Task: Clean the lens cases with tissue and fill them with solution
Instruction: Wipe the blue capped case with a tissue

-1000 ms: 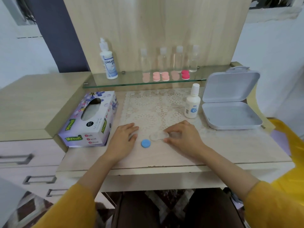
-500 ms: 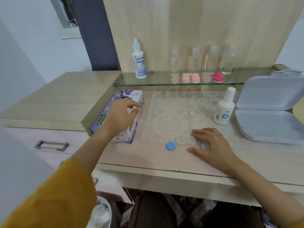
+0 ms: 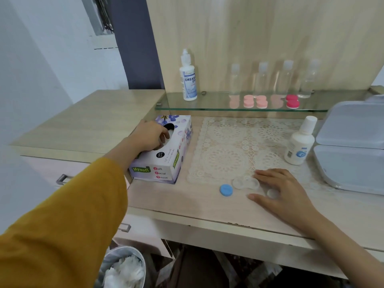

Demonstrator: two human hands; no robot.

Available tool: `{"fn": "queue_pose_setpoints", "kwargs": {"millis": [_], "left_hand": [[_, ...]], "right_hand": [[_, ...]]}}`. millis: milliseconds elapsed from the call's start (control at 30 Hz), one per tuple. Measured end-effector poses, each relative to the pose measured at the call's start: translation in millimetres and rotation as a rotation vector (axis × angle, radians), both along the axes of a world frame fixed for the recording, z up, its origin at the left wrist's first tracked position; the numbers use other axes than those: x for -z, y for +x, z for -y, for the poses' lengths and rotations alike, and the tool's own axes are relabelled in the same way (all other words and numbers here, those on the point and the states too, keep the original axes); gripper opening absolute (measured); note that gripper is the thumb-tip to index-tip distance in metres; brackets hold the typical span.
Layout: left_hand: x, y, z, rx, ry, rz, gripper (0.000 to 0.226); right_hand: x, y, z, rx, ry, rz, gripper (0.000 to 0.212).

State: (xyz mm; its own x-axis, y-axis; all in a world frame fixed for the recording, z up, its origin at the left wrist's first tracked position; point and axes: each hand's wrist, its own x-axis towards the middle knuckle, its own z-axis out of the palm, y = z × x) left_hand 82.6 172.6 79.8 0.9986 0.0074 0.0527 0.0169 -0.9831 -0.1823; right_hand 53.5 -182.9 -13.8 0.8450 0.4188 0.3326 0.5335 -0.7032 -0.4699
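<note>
A clear lens case point(image 3: 245, 182) lies open on the desk at the front edge of a lace mat point(image 3: 232, 146). Its blue cap point(image 3: 226, 190) lies just to its left, and a white cap point(image 3: 271, 193) lies between the thumb and forefinger of my right hand point(image 3: 286, 194). That hand rests flat on the desk, fingers spread, fingertips at the case's right end. My left hand point(image 3: 149, 136) is on top of the tissue box point(image 3: 164, 165), fingers curled into its oval slot, pinching the white tissue there. A white solution bottle point(image 3: 299, 144) stands capped at the mat's right.
A grey hinged box point(image 3: 349, 165) lies open at the right. The glass shelf point(image 3: 207, 104) behind carries a Dream Eye bottle point(image 3: 188, 80), several clear bottles and pink lens cases point(image 3: 255, 101). A bin point(image 3: 124, 269) with used tissues stands under the desk at left.
My left hand went from beside the blue cap to the tissue box and put its fingers into the slot. My right hand let go of the case and lies flat beside it.
</note>
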Motion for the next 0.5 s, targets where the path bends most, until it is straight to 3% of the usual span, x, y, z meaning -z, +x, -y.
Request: {"fn": "queue_pose_setpoints", "kwargs": {"millis": [167, 500], "left_hand": [[4.6, 4.2, -5.4, 0.028, 0.006, 0.042, 0.034], [5.9, 6.8, -6.8, 0.044, 0.02, -0.052, 0.027]], "right_hand": [[-1.4, -0.5, -1.9, -0.002, 0.022, -0.004, 0.075], [-0.5, 1.5, -2.4, -0.003, 0.029, 0.026, 0.074]]}}
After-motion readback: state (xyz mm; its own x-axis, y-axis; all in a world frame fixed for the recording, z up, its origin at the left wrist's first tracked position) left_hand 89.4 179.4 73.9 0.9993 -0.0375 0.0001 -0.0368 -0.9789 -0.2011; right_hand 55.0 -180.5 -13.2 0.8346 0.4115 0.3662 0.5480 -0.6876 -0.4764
